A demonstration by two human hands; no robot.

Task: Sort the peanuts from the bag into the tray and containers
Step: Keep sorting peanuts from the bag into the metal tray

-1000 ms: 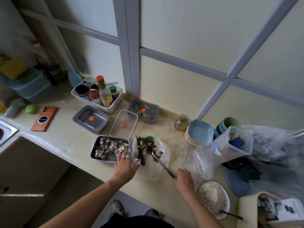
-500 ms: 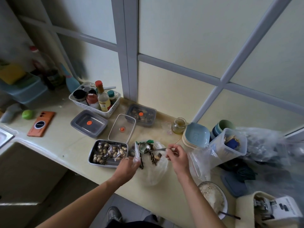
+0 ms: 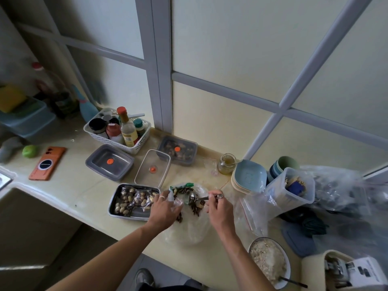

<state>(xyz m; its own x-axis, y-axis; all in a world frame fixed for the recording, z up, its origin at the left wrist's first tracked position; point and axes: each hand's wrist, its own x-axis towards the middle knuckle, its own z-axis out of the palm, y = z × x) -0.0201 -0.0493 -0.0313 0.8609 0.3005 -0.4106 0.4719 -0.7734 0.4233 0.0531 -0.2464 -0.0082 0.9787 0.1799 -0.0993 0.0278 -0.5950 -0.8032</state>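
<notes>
Scooping is in hand: the bag (image 3: pixel 189 229), just right of the tray (image 3: pixel 128 216), is pinched open by the left hand (image 3: pixel 165 208). A spoon (image 3: pixel 192 198) is gripped by the right hand (image 3: pixel 219 208) among the peanuts (image 3: pixel 199 205). Next, a level spoonful must be carried left.

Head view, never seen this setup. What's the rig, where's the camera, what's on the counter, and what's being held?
There is no robot here. A person works with two bare hands, and the one picture comes from a wide-angle camera worn on the head. It looks forward and down, so the arms enter from below. The left hand grips the open edge of a clear plastic bag lying on the countertop. The right hand pinches a metal spoon, its bowl at the bag's mouth. Left of the bag is a metal tray holding peanuts. Behind it sit a grey lidded container and a second grey container by the wall.
</notes>
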